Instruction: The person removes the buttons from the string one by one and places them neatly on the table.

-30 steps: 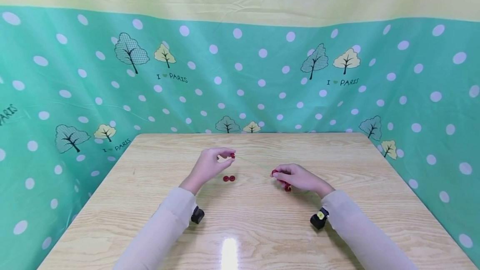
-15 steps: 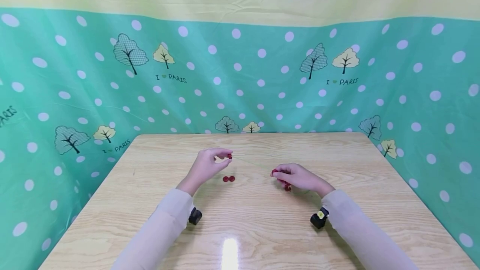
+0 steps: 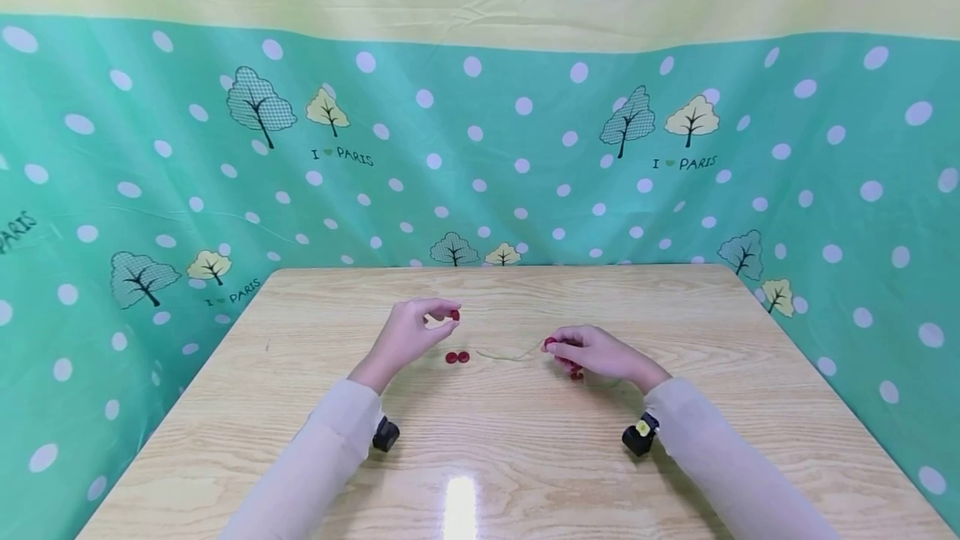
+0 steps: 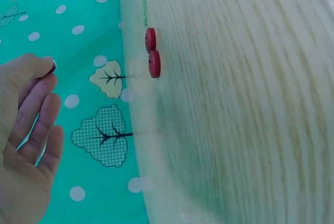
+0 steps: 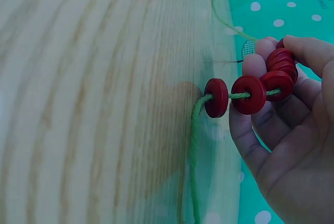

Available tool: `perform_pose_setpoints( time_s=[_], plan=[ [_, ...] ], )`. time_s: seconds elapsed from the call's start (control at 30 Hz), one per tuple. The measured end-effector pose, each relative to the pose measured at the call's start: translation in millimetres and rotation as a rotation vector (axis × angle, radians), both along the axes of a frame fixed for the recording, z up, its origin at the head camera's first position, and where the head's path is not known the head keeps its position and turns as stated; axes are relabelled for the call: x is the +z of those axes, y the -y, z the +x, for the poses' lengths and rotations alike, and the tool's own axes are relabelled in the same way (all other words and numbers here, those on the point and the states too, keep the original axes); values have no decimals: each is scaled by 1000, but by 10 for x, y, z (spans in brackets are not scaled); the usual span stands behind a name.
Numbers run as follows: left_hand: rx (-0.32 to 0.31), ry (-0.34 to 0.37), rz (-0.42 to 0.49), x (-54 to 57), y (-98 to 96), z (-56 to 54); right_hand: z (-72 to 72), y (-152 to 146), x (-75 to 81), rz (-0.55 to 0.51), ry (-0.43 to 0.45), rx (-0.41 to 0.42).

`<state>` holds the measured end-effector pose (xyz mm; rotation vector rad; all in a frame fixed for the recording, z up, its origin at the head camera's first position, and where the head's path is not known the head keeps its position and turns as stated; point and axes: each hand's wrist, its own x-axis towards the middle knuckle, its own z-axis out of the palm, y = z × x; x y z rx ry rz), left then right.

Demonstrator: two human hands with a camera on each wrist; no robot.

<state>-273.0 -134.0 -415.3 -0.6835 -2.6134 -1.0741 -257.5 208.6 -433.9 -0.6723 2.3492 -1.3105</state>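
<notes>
Between thumb and index finger, my left hand (image 3: 405, 333) pinches a red button (image 3: 455, 316) above the table. My right hand (image 3: 596, 353) grips a row of red buttons (image 5: 282, 63) threaded on a green string (image 5: 193, 156). Several of these buttons are stacked together at the fingertips; others are spaced along the string below, as the right wrist view shows. From the right fingers the string's other end (image 3: 506, 358) runs left over the table. Near that end lie two loose red buttons (image 4: 154, 64), side by side and flat on the wood.
The wooden table (image 3: 495, 457) reaches back to a green, dotted curtain (image 3: 480, 148) that also hangs along both sides. A black wrist camera (image 3: 386, 434) sits under the left sleeve, and another wrist camera (image 3: 638, 438) under the right.
The string was stretched between both hands; now its left end is free of the left hand and has dropped toward the table. The left hand, still pinching the button, has shifted slightly left.
</notes>
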Motion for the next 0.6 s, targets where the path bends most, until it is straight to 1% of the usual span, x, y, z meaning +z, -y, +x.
perform_pose_setpoints(
  time_s=[0.17, 0.37, 0.6],
  plan=[
    [9, 48, 1, -22, 36, 24, -8, -5, -11, -1, -8, 19],
    [27, 108, 0, -74, 88, 58, -7, -9, -11, -5, -24, 36],
    [47, 203, 33, -135, 159, 96, 6, -24, -3, -3, -19, 31]
  ],
)
